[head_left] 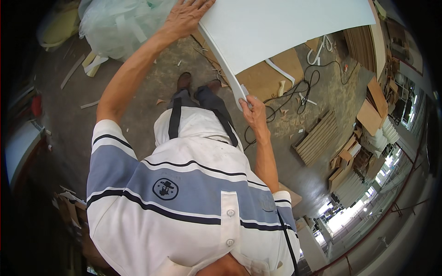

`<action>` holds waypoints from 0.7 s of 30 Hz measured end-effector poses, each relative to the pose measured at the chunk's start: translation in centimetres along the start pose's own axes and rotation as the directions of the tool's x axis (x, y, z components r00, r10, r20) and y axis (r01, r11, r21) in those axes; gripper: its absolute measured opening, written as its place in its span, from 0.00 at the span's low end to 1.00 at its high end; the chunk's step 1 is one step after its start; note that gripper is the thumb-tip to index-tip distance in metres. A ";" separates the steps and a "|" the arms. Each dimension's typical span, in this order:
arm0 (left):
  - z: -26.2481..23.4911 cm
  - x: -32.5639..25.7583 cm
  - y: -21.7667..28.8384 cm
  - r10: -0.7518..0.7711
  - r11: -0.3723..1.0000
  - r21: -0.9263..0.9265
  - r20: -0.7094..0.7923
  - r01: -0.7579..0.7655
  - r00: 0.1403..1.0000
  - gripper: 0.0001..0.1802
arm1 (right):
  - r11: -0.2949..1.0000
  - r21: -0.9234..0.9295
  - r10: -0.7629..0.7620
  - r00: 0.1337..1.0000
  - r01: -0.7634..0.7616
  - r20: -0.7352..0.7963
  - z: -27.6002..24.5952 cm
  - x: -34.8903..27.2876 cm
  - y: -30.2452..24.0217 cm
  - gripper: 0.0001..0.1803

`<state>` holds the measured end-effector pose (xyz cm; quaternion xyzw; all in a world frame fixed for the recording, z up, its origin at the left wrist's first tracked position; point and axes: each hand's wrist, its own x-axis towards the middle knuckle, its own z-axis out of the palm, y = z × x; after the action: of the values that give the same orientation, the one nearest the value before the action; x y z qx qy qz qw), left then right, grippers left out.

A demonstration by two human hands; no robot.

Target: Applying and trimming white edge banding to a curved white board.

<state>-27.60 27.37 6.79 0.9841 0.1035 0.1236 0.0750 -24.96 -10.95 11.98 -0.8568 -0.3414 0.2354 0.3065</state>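
A large white sheet (285,32) spreads out at the top of the head view, its far part cut off by the frame. Along its left edge runs a long, thick white strip (220,60), whose near end bends slightly toward me. My right hand (254,112) pinches that near end between thumb and fingers. Farther up, my left hand (186,17) lies on the edge with its fingers stretched out flat and the palm down. Whether the strip is fixed to the sheet I cannot tell.
Clear plastic wrapping (124,30) is heaped at upper left. Right of my feet, a black cable (301,94) loops over the floor near brown board (271,78) and scraps. Farther right lie a slatted panel (315,138) and stacked brown sheets (360,48).
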 end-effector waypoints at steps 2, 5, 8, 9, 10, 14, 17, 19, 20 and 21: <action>-0.3 0.1 0.1 0.003 1.000 -0.008 0.010 -0.003 1.000 0.33 | 1.000 0.010 0.012 1.000 -0.012 0.004 0.1 -0.1 0.2 0.12; -0.5 0.1 0.1 0.002 1.000 -0.016 0.021 -0.002 1.000 0.34 | 0.998 0.039 0.054 0.999 -0.053 -0.005 0.2 -0.3 0.4 0.11; -0.8 0.3 0.0 -0.005 1.000 -0.015 0.030 0.006 1.000 0.34 | 0.995 0.065 0.072 0.997 -0.070 -0.031 -0.3 0.1 0.8 0.10; -0.9 0.5 -0.1 -0.013 1.000 -0.009 0.036 0.013 0.999 0.35 | 0.996 0.071 0.055 0.998 -0.052 -0.042 -0.6 0.4 0.9 0.09; -1.1 0.5 -0.3 -0.014 1.000 -0.004 0.034 0.014 0.999 0.35 | 0.996 0.073 0.050 0.998 -0.047 -0.043 -0.9 0.6 0.8 0.09; -1.3 1.1 -1.1 -0.063 0.998 0.017 -0.090 0.064 0.994 0.37 | 0.999 0.016 0.042 0.999 -0.041 -0.021 -1.5 1.7 0.7 0.08; 2.2 -0.5 -2.2 -0.190 0.982 -0.068 -0.319 0.177 0.928 0.40 | 0.999 -0.019 -0.033 0.999 0.034 0.028 -1.5 3.3 -0.7 0.07; 5.1 -1.1 -1.5 -0.759 0.548 -0.745 -0.253 0.379 0.600 0.42 | 0.997 -0.014 -0.072 0.995 0.073 0.064 -1.4 4.0 -1.9 0.07; 7.1 -1.3 -1.1 -0.866 0.308 -0.905 -0.140 0.293 0.480 0.45 | 0.995 -0.031 -0.091 0.992 0.094 0.086 -1.2 4.6 -2.3 0.07; 8.3 -0.6 -0.4 -0.923 0.043 -0.987 0.020 0.155 0.385 0.49 | 0.993 -0.054 -0.097 0.990 0.103 0.105 -1.2 4.8 -2.5 0.07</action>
<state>-26.07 26.56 -1.41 0.4913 0.4454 0.4495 0.5984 -22.18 -6.37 13.60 -0.8341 -0.4060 0.2533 0.2745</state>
